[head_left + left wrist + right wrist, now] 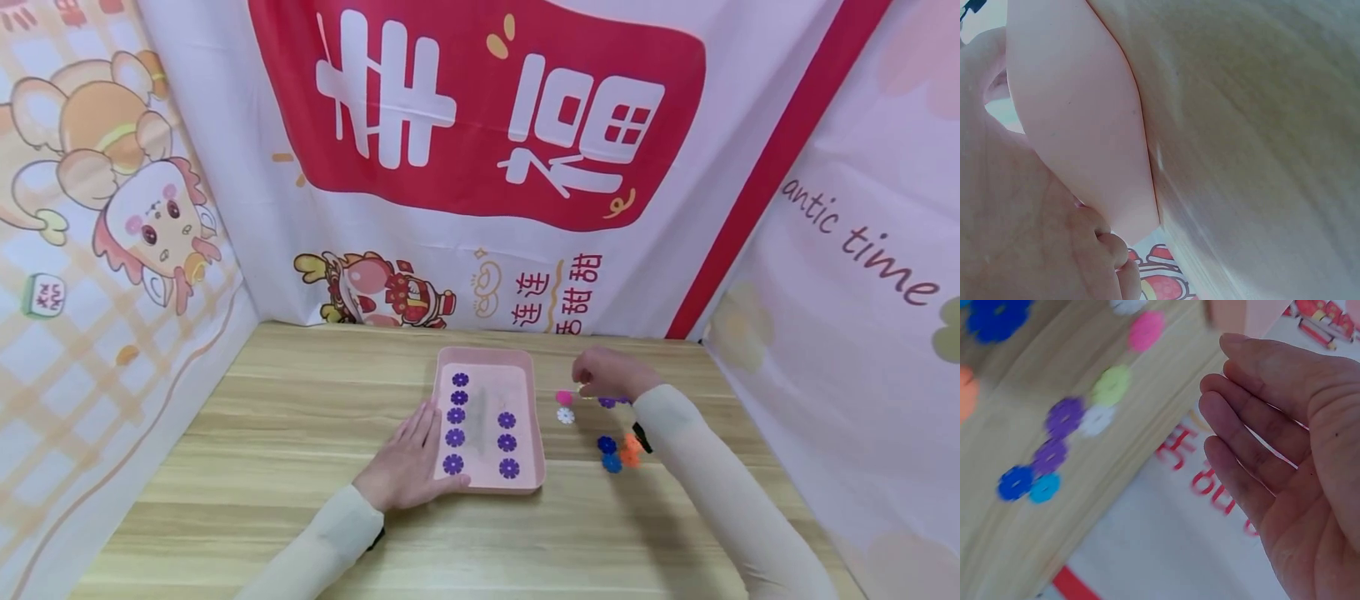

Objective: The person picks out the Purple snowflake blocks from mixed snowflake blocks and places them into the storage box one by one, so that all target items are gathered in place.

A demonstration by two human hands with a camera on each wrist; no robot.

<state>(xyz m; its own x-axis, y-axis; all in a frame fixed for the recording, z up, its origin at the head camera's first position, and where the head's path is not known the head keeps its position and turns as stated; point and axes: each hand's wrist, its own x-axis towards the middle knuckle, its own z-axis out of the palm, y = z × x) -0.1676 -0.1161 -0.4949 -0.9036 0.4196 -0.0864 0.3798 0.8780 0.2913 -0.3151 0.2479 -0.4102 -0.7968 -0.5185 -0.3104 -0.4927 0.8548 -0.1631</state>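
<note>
A shallow pink tray (480,356) lies on the table, with several purple snowflake discs (456,415) in a left column and three more purple discs (507,442) on the right. My left hand (405,467) rests against the tray's near left corner, fingers stretched along its side and thumb at the near rim. In the left wrist view, that hand (1035,206) touches the pink wall. My right hand (611,373) hovers over loose discs right of the tray; in its wrist view, the hand (1285,437) has loosely bent fingers and nothing visible in it. Below it lies a yellow-green disc (1111,385).
Beside the tray are a pink disc (563,398) and a white disc (566,415). Nearer me lie blue discs (609,461) and orange discs (632,450). Beyond my right hand are purple discs (1064,417). Printed cloth (480,217) hangs along the table's back edge.
</note>
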